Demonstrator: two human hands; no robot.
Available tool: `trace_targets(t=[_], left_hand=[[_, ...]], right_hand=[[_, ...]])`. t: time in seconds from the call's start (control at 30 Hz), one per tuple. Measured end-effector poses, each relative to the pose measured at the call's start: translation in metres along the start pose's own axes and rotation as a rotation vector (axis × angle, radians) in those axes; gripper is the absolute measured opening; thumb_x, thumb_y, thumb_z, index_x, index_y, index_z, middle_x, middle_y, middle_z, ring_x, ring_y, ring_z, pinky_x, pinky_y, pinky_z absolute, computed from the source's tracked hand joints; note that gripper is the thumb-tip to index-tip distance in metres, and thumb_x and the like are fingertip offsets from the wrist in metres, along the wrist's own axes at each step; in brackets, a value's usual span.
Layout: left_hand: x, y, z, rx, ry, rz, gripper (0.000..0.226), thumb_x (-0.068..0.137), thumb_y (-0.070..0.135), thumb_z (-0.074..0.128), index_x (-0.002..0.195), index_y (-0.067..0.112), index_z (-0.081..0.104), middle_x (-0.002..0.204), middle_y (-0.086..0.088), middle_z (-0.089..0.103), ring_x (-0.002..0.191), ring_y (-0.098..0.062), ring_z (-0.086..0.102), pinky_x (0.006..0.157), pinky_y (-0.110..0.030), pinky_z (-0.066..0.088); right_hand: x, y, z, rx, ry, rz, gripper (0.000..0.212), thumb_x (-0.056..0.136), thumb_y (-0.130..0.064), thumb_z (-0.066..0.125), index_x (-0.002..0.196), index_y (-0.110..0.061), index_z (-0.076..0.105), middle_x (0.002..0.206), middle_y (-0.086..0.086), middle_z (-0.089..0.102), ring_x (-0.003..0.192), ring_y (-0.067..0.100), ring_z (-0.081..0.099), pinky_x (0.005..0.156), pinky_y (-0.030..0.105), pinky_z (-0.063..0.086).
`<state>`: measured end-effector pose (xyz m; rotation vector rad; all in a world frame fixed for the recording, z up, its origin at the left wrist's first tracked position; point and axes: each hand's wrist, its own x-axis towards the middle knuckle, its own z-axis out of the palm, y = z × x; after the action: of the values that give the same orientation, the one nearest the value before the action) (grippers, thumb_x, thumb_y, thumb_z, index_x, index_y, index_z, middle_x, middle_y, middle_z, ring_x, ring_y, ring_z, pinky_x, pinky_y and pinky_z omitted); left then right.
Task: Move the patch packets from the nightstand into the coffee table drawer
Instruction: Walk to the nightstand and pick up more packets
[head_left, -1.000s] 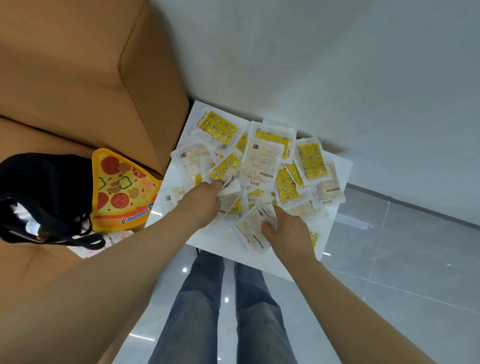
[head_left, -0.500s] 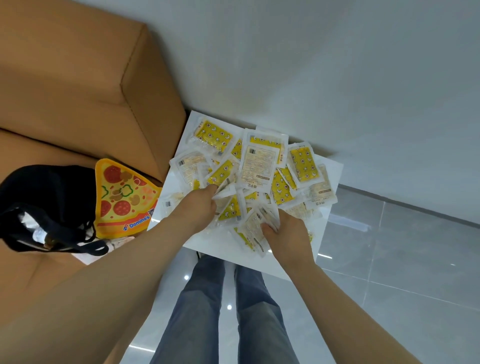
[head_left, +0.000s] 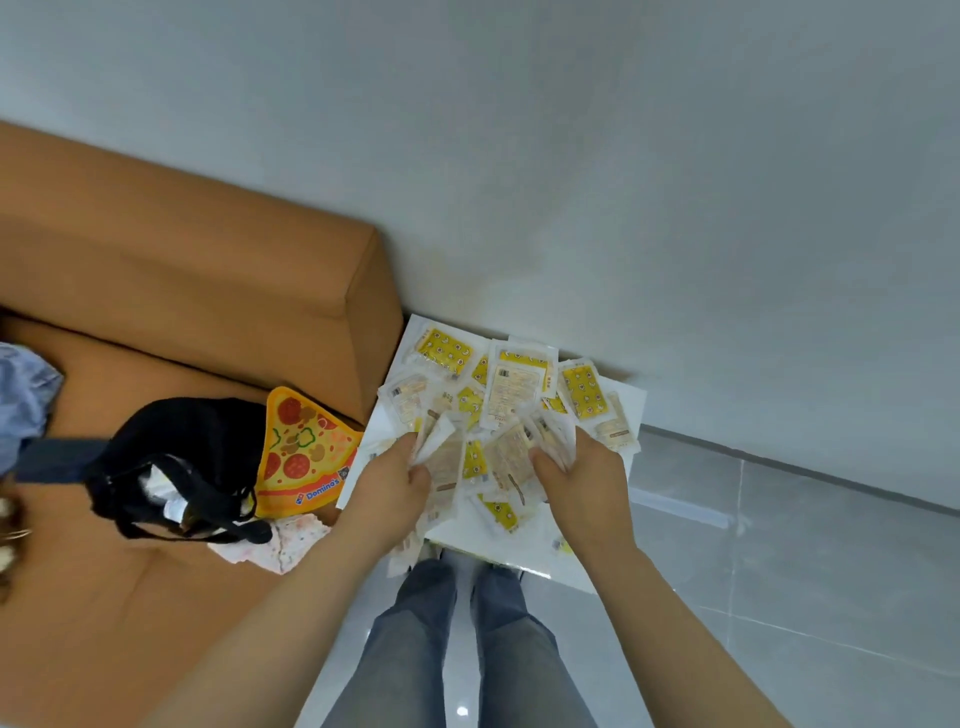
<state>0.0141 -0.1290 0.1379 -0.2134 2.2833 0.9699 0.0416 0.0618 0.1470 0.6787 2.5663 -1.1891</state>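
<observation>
Right hand (head_left: 587, 483) has shifted out to the pile's right side vs 1 s ago, w/ more packets bunched up btwn both hands. Left hand (head_left: 392, 488) curls round a fan of patch packets (head_left: 519, 384); right hand pinches another bunch, thumb on top. Remaining packets lie overlapped on the white counter (head_left: 511, 551), against the wall, just beside the tan sofa (head_left: 208, 291). Black bag (head_left: 192, 441) & pizza-slice pouch (head_left: 306, 452) sit on the sofa seat.

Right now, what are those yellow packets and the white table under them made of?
The yellow-and-white patch packets look like thin glossy plastic film, with clear crinkly edges. The white flat nightstand top seems smooth painted board or laminate, faintly shiny.
</observation>
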Motion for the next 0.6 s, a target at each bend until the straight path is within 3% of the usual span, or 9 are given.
trace_targets(t=[0.07, 0.2, 0.3, 0.4, 0.5, 0.6], left_hand=[[-0.015, 0.011, -0.015, -0.021, 0.04, 0.006, 0.019, 0.096, 0.01, 0.038, 0.112, 0.013, 0.049, 0.092, -0.008, 0.059, 0.08, -0.023, 0.054, 0.066, -0.032, 0.044], [-0.038, 0.035, -0.046, -0.099, 0.098, 0.047, 0.015, 0.096, 0.01, 0.039, 0.103, 0.016, 0.051, 0.095, -0.01, 0.063, 0.085, -0.027, 0.059, 0.069, -0.034, 0.046], [-0.052, 0.054, -0.067, -0.143, 0.152, 0.086, 0.014, 0.096, 0.011, 0.04, 0.1, 0.016, 0.053, 0.096, -0.012, 0.063, 0.085, -0.027, 0.059, 0.072, -0.037, 0.048], [-0.065, 0.072, -0.083, -0.191, 0.19, 0.142, 0.026, 0.097, 0.012, 0.04, 0.089, 0.036, 0.047, 0.089, 0.002, 0.06, 0.078, -0.012, 0.056, 0.068, -0.028, 0.048], [-0.081, 0.088, -0.092, -0.219, 0.232, 0.191, 0.021, 0.098, 0.015, 0.04, 0.099, 0.034, 0.048, 0.091, 0.009, 0.059, 0.081, -0.005, 0.055, 0.07, -0.023, 0.046], [-0.096, 0.109, -0.098, -0.251, 0.306, 0.25, 0.02, 0.098, 0.017, 0.041, 0.105, 0.034, 0.05, 0.097, 0.011, 0.062, 0.09, -0.006, 0.058, 0.072, -0.024, 0.048]], right_hand=[[-0.006, -0.017, -0.01, 0.031, 0.03, -0.014, 0.032, 0.09, -0.026, 0.062, 0.119, -0.014, 0.062, 0.104, 0.0, 0.069, 0.092, 0.019, 0.065, 0.078, 0.038, 0.056], [-0.016, -0.051, -0.032, 0.045, 0.092, -0.073, 0.023, 0.091, -0.029, 0.061, 0.108, -0.015, 0.063, 0.089, -0.006, 0.064, 0.081, 0.012, 0.06, 0.062, 0.013, 0.042], [-0.023, -0.073, -0.046, 0.086, 0.122, -0.122, 0.018, 0.09, -0.029, 0.061, 0.1, -0.014, 0.064, 0.084, -0.005, 0.065, 0.078, 0.013, 0.061, 0.064, 0.022, 0.046], [-0.029, -0.09, -0.061, 0.123, 0.145, -0.196, 0.014, 0.088, -0.027, 0.062, 0.097, -0.017, 0.066, 0.079, -0.008, 0.065, 0.076, 0.012, 0.062, 0.062, 0.02, 0.042], [-0.034, -0.105, -0.082, 0.152, 0.176, -0.26, 0.008, 0.088, -0.025, 0.063, 0.092, -0.019, 0.064, 0.073, -0.014, 0.061, 0.069, 0.002, 0.058, 0.057, 0.009, 0.036], [-0.036, -0.117, -0.105, 0.196, 0.191, -0.314, 0.006, 0.088, -0.024, 0.065, 0.092, -0.019, 0.066, 0.072, -0.013, 0.061, 0.068, 0.002, 0.059, 0.057, 0.013, 0.038]])
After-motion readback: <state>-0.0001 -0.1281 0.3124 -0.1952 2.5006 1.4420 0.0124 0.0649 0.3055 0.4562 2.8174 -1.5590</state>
